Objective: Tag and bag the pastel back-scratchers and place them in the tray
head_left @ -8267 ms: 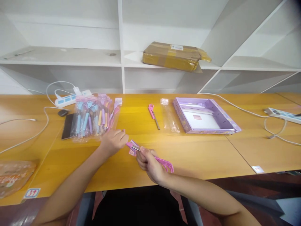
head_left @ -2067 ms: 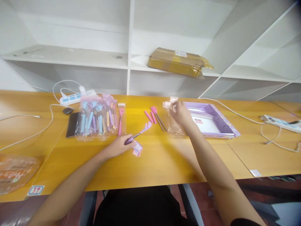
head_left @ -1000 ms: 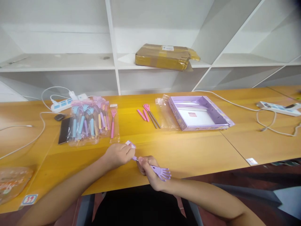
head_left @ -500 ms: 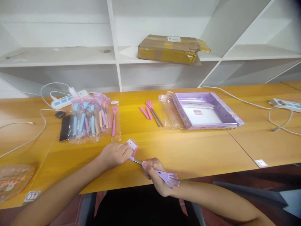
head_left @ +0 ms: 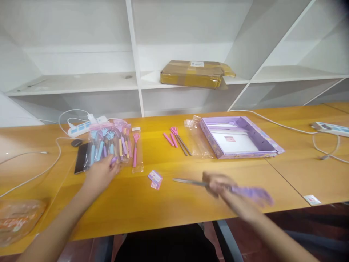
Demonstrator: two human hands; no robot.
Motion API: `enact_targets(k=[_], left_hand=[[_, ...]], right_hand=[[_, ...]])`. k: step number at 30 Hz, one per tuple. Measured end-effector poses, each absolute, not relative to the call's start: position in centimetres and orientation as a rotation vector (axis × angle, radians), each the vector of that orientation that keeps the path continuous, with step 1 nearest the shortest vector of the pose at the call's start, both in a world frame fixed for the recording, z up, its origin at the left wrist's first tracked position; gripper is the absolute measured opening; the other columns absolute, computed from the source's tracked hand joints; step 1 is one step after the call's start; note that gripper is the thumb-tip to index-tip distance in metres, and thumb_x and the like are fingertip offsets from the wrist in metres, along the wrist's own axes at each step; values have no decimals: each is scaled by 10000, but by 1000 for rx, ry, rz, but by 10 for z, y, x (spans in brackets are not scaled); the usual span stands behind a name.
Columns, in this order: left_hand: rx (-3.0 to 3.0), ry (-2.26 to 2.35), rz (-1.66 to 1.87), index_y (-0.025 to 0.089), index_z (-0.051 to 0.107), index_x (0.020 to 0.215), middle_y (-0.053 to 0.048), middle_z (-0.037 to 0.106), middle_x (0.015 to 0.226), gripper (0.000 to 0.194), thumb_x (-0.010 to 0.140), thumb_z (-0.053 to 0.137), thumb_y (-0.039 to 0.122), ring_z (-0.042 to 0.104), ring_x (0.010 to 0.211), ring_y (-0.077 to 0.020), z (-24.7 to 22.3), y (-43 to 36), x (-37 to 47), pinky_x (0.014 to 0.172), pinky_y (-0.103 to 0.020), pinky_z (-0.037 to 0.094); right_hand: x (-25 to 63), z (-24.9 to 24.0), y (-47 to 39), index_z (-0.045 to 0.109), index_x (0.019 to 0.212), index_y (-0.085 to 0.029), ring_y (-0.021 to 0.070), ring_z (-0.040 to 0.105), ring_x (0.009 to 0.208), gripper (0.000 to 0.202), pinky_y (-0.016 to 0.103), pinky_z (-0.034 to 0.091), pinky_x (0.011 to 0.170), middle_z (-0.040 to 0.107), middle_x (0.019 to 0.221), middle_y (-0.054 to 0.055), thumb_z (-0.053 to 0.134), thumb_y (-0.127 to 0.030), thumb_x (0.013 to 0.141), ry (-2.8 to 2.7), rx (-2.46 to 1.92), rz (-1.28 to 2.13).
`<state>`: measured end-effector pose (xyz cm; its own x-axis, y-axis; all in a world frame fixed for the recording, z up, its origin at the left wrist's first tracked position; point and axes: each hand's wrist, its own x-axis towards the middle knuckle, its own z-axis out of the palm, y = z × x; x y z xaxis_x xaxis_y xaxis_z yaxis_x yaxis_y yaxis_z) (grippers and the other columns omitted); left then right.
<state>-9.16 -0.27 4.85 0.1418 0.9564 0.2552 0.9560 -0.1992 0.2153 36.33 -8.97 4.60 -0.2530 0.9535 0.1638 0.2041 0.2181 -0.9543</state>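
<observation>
Had both hands well apart: left hand (head_left: 100, 174), forearm slanting inward, clamped on purple grip (head_left: 113, 160) beside plastic-bagged scratchers (head_left: 99, 150); right hand (head_left: 218, 183), blurred, fisted around slim metal rod (head_left: 188, 181) with purple finger-shaped head (head_left: 254, 194), above smooth wood-look desk (head_left: 185, 209). Separated grip from rod since earlier frame; moved left hand off printed cards (head_left: 155, 177).

Readable text: none. Orange lettering (head_left: 16, 222) marks plastic bag (head_left: 30, 209), eight o'clock; white label (head_left: 197, 64) sits on carton (head_left: 191, 75), one o'clock; printed cards (head_left: 155, 178) lie on desk (head_left: 136, 203), seven o'clock.
</observation>
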Motion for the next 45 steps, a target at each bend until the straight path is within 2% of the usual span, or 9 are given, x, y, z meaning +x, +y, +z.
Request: enact_targets(k=[5,9,13,24,30,36,39,42,45], left_hand=[[2255,1570,580,207,534,1102,-66,699,953,208,908,560,137,674,773,-208,39,43,-5,688,-319,476],[2291,1596,684,194,486,1033,-151,671,1095,262,851,538,14,677,973,-229,20,87,57,805,-341,478],[2299,1615,713,193,464,1028,-158,649,1118,134,949,533,109,678,915,-202,6,93,85,722,-328,423],[2287,1840,636,172,594,1202,-161,677,1219,203,1006,578,223,672,1163,-303,11,94,10,1014,-428,505],[2348,2093,346,113,622,1211,-248,695,1222,388,951,729,380,608,1262,-422,1,95,2,1086,-505,457],[2180,1958,483,156,562,1326,-93,762,996,399,929,601,135,734,1026,-276,19,87,6,899,-356,514],[2023,1646,559,201,551,1330,4,727,791,385,955,499,129,743,821,-225,33,56,4,787,-325,505],[2006,1475,448,229,578,1259,46,659,676,328,966,457,145,684,641,-200,40,18,3,690,-315,475],[1969,1280,372,234,589,1267,34,679,750,294,1006,459,195,672,656,-182,36,-8,1,717,-315,498]], right_hand=[[387,57,19,578,748,-226,162,490,570,515,324,415,589,585,695,20,659,-707,912,-1415,-1284,943],[369,55,75,512,828,-234,184,599,687,245,296,462,693,666,730,33,582,-394,1001,-1727,-1676,513],[339,38,98,601,973,-181,210,657,796,52,291,437,724,755,915,119,563,-203,1001,-2017,-1872,312],[320,37,115,640,1146,-98,296,728,1015,272,324,440,826,723,1215,258,449,-289,1121,-2215,-1954,174],[309,36,71,652,1041,-179,268,738,970,253,307,475,799,763,1104,177,484,-350,1123,-2302,-1693,235],[307,27,40,563,882,-228,241,690,821,188,350,513,773,736,933,104,534,-276,1061,-2134,-1313,377],[305,21,35,565,1065,-227,197,663,753,147,359,550,771,741,1054,98,604,-368,1047,-1922,-1164,599],[294,10,31,506,1324,-247,180,698,787,470,338,590,711,700,1281,125,740,-453,971,-1796,-963,940],[276,-4,24,538,1271,-246,164,681,660,446,272,537,519,721,1018,46,719,-524,974,-1652,-916,1245]])
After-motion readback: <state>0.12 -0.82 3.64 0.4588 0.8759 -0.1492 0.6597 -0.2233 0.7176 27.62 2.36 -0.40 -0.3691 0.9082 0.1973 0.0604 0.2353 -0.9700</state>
